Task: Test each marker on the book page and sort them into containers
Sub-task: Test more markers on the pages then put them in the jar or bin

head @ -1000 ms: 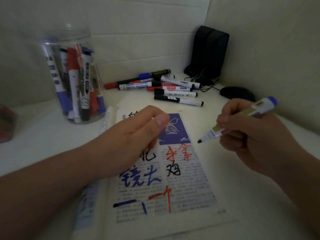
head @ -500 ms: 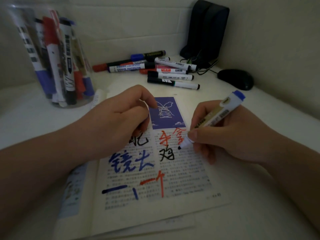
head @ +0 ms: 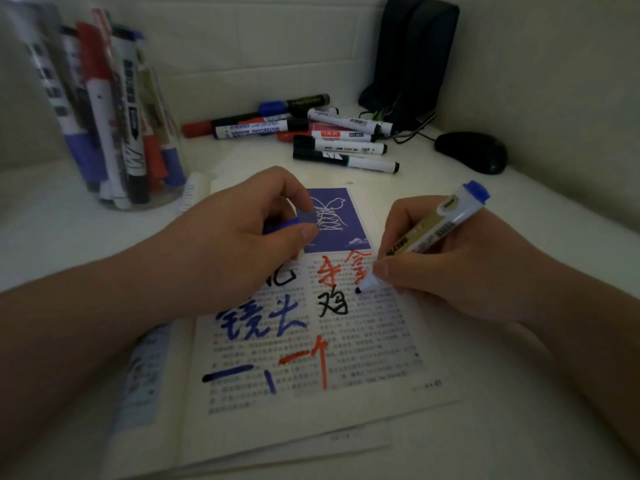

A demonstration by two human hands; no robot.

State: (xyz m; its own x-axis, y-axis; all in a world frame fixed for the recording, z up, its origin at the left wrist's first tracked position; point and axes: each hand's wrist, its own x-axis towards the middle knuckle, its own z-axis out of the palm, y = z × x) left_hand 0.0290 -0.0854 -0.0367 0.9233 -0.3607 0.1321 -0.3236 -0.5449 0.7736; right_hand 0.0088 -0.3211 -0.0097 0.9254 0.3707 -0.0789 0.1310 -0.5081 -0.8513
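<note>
1. Marker, white-barrelled with a blue end, is in my right hand over the right half of the open book page. It slants so the blue end points up and away from the book.
2. My right hand is curled round the barrel in a writing grip, with thumb and fingers pinching it low down near the nib.
3. Its dark tip is down at the page, just beside the black character and below the red writing.
4. My left hand rests on the upper left part of the page. Its fingers are bent in and pinch a blue cap between thumb and forefinger.
5. The page carries printed text, a purple picture at its top, and test strokes in blue, black and red.
6. To the left of the book and behind it stands a clear jar packed with upright markers in red, blue and black.
7. Behind the book, well apart from it, lies a loose heap of markers on the white table.
8. Further behind the book to the right are a black mouse and a dark upright case against the wall.
</note>
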